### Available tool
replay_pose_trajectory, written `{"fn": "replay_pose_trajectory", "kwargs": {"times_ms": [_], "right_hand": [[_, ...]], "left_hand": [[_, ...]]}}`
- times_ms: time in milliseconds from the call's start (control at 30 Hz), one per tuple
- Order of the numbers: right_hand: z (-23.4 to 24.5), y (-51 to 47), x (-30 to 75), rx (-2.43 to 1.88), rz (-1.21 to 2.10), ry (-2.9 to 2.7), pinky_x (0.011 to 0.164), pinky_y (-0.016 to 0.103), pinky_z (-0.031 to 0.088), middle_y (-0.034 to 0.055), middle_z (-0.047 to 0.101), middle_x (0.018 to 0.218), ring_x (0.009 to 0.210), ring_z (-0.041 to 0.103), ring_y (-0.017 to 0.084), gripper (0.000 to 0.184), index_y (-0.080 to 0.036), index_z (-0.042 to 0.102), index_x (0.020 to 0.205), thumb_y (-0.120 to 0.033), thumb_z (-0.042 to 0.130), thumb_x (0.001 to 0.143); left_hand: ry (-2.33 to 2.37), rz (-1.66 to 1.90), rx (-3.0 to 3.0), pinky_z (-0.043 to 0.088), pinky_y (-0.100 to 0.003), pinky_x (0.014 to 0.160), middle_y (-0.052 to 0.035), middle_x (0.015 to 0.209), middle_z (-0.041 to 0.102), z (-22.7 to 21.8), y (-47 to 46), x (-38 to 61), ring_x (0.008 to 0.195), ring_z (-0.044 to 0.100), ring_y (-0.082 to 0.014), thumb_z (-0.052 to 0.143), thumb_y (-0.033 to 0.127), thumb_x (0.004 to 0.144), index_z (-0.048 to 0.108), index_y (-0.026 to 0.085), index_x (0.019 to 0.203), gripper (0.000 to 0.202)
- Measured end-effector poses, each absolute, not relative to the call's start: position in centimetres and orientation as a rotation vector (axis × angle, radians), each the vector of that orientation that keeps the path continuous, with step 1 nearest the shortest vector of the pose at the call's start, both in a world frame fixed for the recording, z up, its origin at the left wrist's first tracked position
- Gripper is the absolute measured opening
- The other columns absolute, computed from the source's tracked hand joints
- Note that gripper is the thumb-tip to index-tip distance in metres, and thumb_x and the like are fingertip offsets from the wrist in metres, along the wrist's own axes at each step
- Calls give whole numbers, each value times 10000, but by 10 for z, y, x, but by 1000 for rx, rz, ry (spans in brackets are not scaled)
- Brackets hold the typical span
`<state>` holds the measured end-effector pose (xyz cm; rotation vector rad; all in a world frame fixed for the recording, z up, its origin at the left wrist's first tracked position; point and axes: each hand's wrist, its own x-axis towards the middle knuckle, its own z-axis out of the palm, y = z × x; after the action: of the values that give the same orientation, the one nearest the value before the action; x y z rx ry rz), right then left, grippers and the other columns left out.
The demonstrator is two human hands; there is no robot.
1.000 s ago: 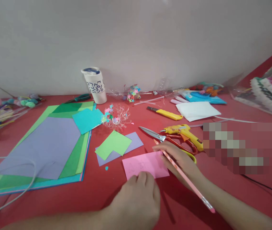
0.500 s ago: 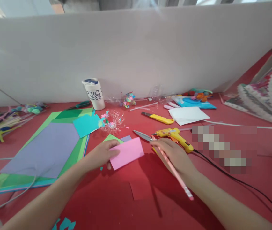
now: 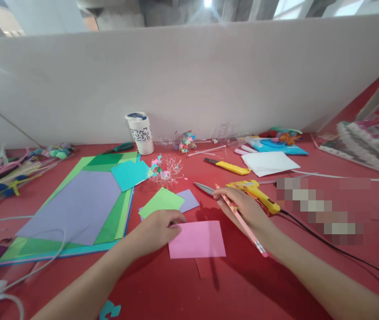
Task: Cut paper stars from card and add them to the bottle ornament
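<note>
- Two bare hands are being shown in the head view, both busy about a pink sheet point(image 3: 197, 240) that is lying flat on the red table point(image 3: 176, 289).
- By the look of it, the sheet is being steadied. The left hand point(image 3: 157, 229) is being reached in from the sheet's left, wrist low. Its fingers are bent and drawn together, tips closed on the upper left corner; whether the thumb is tucked beneath cannot be told.
- A pink pencil point(image 3: 257, 243) is being clamped in the right hand point(image 3: 244, 211), just beyond the sheet's upper right corner. The fingers are wrapped together round the shaft, with the point aimed away from the sheet and the blunt end slanting back past its right edge.
- Any mark on the sheet is judged to call for the pencil being turned point-down over it while the corner is being pressed flat.
- Beyond the sheet's far edge, scissors point(image 3: 204, 188) and a yellow glue gun point(image 3: 254, 189) are lying just behind the right hand.
- A green square point(image 3: 161, 202) is lying just beyond the sheet's upper left corner.
</note>
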<state>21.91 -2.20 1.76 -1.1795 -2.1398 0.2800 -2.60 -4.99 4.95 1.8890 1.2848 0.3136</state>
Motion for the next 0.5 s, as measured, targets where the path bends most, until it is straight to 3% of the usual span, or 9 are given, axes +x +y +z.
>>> {"fn": "replay_pose_trajectory", "kwargs": {"times_ms": [133, 233, 300, 367, 433, 500], "right_hand": [[26, -17, 195, -1095, 259, -2313, 664, 348, 511, 21, 656, 771, 736, 636, 224, 201, -257, 606, 941, -167, 426, 931], [30, -11, 178, -1005, 233, -2465, 673, 364, 504, 52, 658, 771, 763, 618, 246, 111, -209, 618, 904, -147, 528, 892], [31, -7, 169, -944, 219, -2535, 726, 382, 505, 93, 671, 862, 840, 609, 262, 122, -166, 612, 961, -142, 621, 842], [28, -5, 162, -885, 209, -2573, 828, 396, 494, 134, 666, 1002, 981, 586, 276, 277, -134, 584, 1055, -162, 692, 802], [24, -5, 156, -832, 190, -2600, 934, 417, 452, 162, 638, 1130, 1137, 520, 298, 389, -124, 556, 1123, -181, 729, 779], [19, -5, 151, -788, 158, -2629, 978, 439, 417, 166, 632, 1150, 1194, 474, 314, 378, -130, 562, 1121, -190, 726, 786]], "left_hand": [[1401, 335, 2076, 407, -287, 677, -17, 782, 652, 54, -52, -22, 740, 581, -177, 479, 188, 765, 664, 193, 766, 186], [1610, 367, 2152, 423, -342, 774, -79, 933, 658, 55, -48, -30, 862, 600, -226, 442, 240, 831, 658, 175, 834, 225], [1773, 370, 2177, 418, -415, 837, -147, 1057, 627, 53, -43, -38, 969, 582, -289, 456, 295, 843, 631, 136, 953, 261], [1874, 337, 2199, 400, -480, 886, -207, 1154, 585, 48, -40, -44, 1072, 541, -348, 512, 330, 817, 582, 92, 1062, 348], [1906, 297, 2225, 395, -496, 908, -226, 1193, 569, 42, -39, -46, 1137, 506, -367, 537, 324, 800, 542, 76, 1121, 406], [1896, 274, 2253, 402, -475, 917, -212, 1198, 574, 38, -39, -46, 1164, 496, -351, 530, 297, 802, 532, 90, 1130, 388]]}}
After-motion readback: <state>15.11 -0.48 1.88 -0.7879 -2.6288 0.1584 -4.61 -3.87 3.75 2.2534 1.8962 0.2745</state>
